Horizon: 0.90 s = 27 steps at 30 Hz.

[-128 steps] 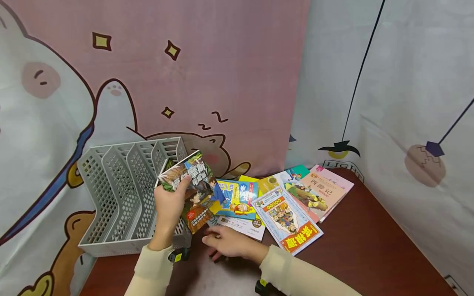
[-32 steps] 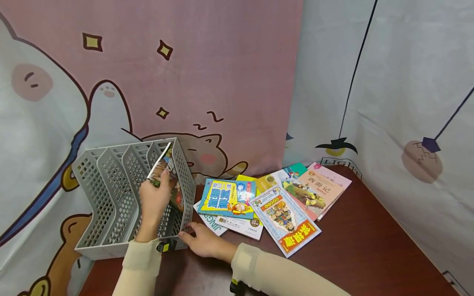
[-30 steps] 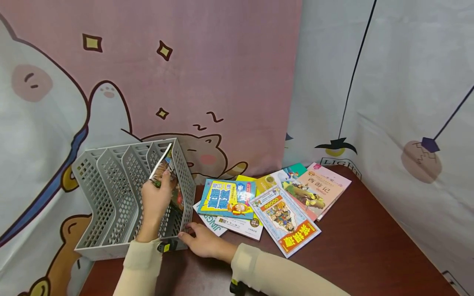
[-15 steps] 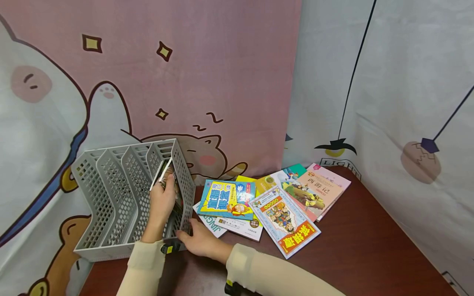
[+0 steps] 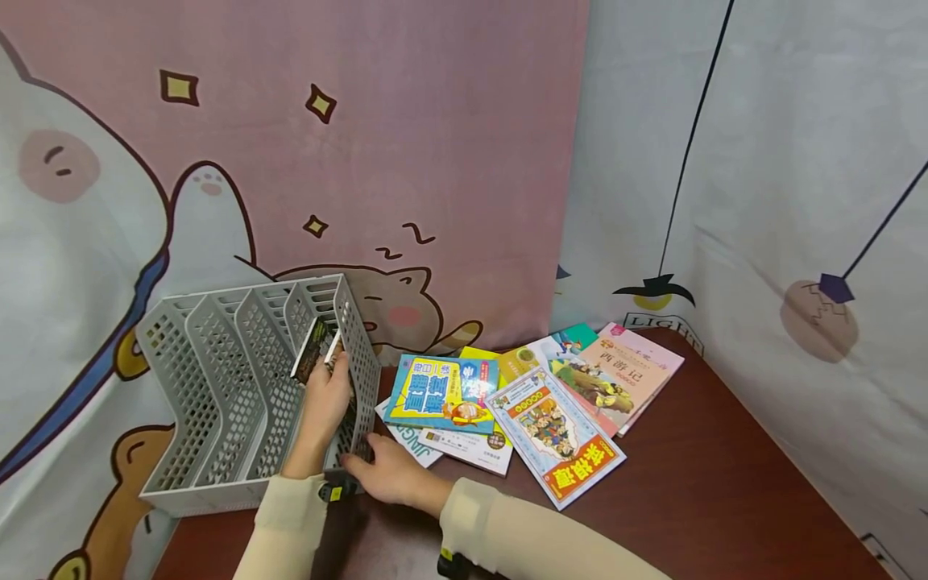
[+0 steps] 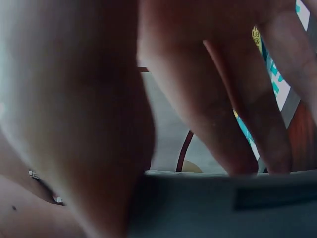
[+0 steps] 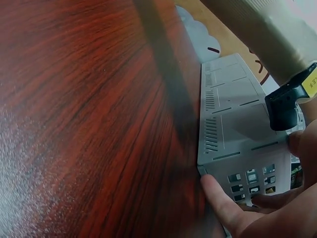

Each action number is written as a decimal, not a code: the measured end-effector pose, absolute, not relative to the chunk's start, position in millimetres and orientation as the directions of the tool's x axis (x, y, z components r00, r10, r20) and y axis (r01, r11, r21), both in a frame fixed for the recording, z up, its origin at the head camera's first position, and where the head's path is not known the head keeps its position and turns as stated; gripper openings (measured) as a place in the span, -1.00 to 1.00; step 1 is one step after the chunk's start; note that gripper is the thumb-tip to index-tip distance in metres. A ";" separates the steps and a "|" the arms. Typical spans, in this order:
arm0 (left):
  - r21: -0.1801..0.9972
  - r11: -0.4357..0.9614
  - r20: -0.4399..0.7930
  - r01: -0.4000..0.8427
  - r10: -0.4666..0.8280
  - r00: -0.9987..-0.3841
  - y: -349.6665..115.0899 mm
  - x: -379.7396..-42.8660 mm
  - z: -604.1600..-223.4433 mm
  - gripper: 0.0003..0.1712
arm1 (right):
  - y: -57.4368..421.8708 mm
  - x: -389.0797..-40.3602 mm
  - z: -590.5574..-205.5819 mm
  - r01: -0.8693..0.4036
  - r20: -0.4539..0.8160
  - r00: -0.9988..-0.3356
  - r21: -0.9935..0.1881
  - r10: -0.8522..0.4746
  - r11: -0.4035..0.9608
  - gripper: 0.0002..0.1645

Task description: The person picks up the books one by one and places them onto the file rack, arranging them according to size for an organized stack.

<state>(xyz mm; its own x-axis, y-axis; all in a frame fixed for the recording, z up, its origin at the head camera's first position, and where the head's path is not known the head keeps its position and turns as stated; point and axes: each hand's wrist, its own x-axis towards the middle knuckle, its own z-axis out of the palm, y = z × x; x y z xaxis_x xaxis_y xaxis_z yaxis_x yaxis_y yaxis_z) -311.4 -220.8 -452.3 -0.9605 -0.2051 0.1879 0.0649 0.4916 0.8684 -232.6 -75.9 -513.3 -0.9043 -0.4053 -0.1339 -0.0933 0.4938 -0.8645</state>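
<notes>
A grey plastic file rack (image 5: 239,487) with slanted dividers stands at the left in the head view. My left hand (image 5: 326,411) reaches into its rightmost compartment and grips a book (image 5: 334,348) by its upper edge, thumb on the right face. Another dark-covered book (image 5: 313,346) leans just left of it; the lower parts of both are hidden. My right hand (image 5: 395,469) holds the rack's front right corner, its fingers (image 7: 218,198) against the perforated side in the right wrist view. The left wrist view shows the left fingers (image 6: 213,124) close up, the books out of sight.
Right of the rack lies a spread of overlapping books: a blue-and-yellow one (image 5: 442,393), a white one (image 5: 471,451), a blue-bordered one (image 5: 554,435) and a pink one (image 5: 627,374). The brown table (image 5: 696,483) meets printed cloth walls behind and at the right.
The book in my left hand went from above the spread into the rack's right compartment, then sank lower and turned edge-up. My right hand moved left onto the rack's corner.
</notes>
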 end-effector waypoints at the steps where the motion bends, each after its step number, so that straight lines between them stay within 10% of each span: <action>1: 0.868 0.493 0.181 0.060 -0.200 -0.963 -221.4 -311.8 -452.4 -0.36 | -75.7 -232.7 -513.4 -0.091 -0.137 -0.903 -0.865 -0.406 0.494 -0.02; 20: 0.803 0.594 0.137 0.043 -0.114 -0.984 -216.7 -300.9 -442.7 -0.30 | -73.9 -232.6 -515.2 -0.108 -0.115 -0.903 -0.872 -0.414 0.478 -0.03; 27: 0.755 0.634 0.344 0.168 -0.165 -0.924 -209.0 -288.3 -424.8 -0.31 | -72.4 -234.3 -514.7 -0.116 -0.104 -0.900 -0.879 -0.424 0.462 -0.10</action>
<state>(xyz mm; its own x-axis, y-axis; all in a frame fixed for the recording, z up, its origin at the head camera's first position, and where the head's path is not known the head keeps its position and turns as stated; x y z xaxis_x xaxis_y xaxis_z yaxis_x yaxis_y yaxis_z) -288.3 -209.0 -424.8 -0.9245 -0.1647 0.3439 0.1680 0.6337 0.7551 -234.3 -72.4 -514.7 -0.8996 -0.4242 -0.1042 -0.1160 0.4621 -0.8792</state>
